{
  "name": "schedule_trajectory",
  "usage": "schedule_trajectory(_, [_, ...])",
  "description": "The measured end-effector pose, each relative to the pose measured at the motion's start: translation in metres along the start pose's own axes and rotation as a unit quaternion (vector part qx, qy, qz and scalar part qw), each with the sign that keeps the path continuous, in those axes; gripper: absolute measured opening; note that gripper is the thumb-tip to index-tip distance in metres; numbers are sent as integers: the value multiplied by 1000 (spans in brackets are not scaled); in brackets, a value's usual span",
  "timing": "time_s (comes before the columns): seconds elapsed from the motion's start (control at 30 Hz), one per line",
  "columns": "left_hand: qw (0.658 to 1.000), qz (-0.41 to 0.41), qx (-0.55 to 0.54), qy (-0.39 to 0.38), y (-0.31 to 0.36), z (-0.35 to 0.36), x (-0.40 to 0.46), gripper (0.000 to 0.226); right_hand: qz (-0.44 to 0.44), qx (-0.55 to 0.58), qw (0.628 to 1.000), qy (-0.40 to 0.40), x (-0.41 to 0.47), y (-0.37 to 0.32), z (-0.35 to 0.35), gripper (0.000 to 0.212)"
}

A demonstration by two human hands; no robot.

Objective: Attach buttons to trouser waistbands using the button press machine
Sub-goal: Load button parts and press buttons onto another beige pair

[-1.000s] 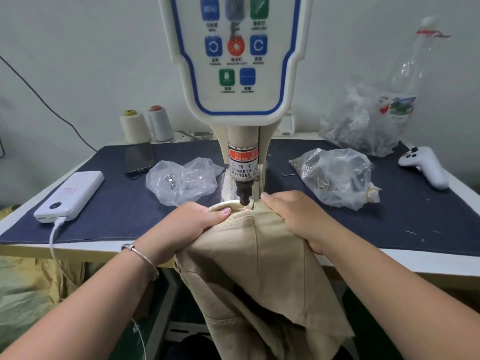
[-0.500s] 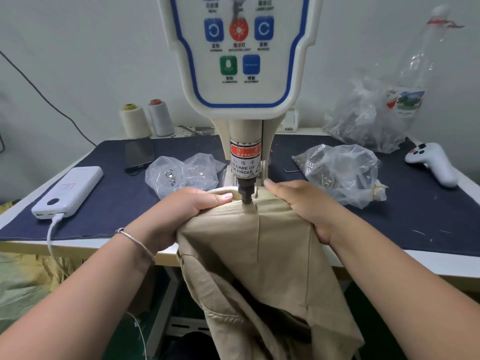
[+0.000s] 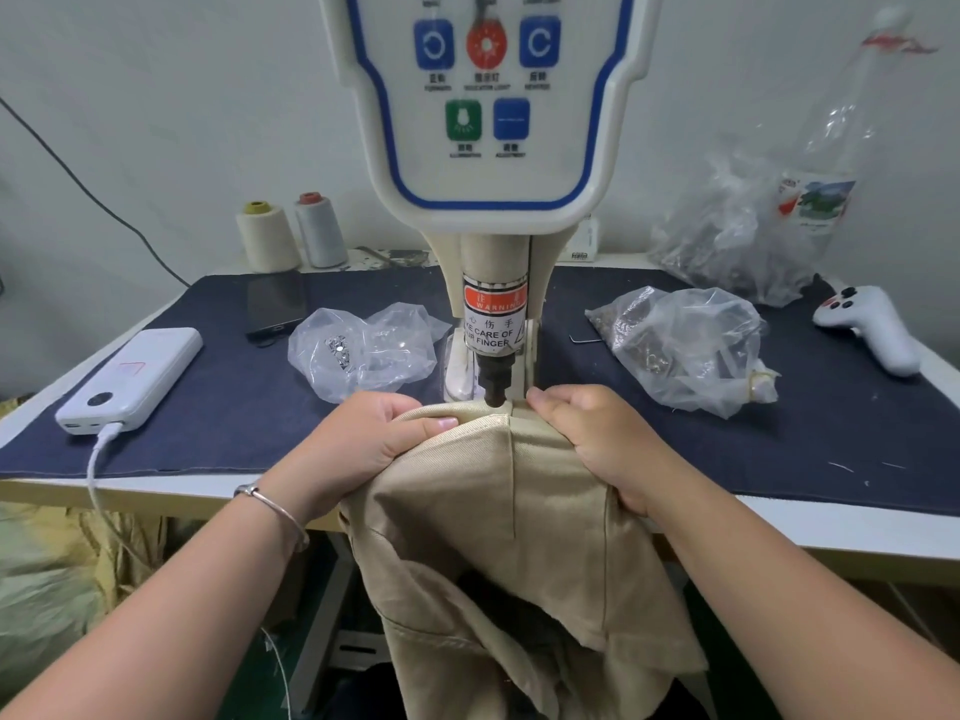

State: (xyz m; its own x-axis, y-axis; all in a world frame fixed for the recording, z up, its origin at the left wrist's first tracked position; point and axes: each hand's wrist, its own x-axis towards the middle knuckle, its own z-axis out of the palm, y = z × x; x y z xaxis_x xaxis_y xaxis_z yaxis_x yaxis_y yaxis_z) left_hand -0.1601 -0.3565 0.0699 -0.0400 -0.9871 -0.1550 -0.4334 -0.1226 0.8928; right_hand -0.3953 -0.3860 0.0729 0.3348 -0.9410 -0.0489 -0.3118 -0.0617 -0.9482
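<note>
The button press machine (image 3: 491,148) stood at the middle of the table (image 3: 857,532), its control panel high in the view and its dark punch (image 3: 494,389) pointing straight down at the near edge of the navy cloth. Beneath it lay the tan trousers (image 3: 493,537), most of their bulk hanging off the near edge of the table toward the person, with only the waistband (image 3: 480,415) lifted up onto the machine's base. The waistband ran left to right across the view — its long axis square to the punch — and the punch tip sat right at its far edge, touching or nearly so; which, the view did not show. The left hand (image 3: 358,444) gripped the band from the left, fingers curled over the fold and the thumb (image 3: 441,423) laid flat along the top. The right hand (image 3: 592,439) clutched the cloth from the right, fingers wrapped around a bunched handful. Both hands sat just beside the punch, the right fingertips (image 3: 540,400) seeming slightly the nearer. Whether a button already sat under the punch was hidden, so the press would likely depend on the band staying taut between the two grips.
</note>
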Motion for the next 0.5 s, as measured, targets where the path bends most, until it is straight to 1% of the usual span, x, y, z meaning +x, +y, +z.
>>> schedule_trajectory(0.13, [1000, 17, -21, 16, -6, 5, -3, 55, -35, -23, 999, 24, -3, 3, 3, 49])
schedule_trajectory(0.17, [999, 20, -26, 17, -6, 6, -4, 52, -43, -27, 998, 33, -3, 5, 4, 46])
schedule_trajectory(0.27, [999, 40, -14, 31, -10, 11, -5, 25, -71, -34, 995, 55, -3, 9, 6, 45])
schedule_trajectory(0.37, [997, 49, -9, 51, -11, 13, -5, 9, -97, -40, 992, 76, -4, 12, 8, 44])
schedule_trajectory(0.43, [997, 47, -1, 54, -12, 13, -5, 13, -110, -41, 988, 98, -4, 14, 10, 41])
schedule_trajectory(0.5, [997, 48, 3, 52, -13, 13, -6, 14, -129, -40, 982, 131, -6, 17, 13, 34])
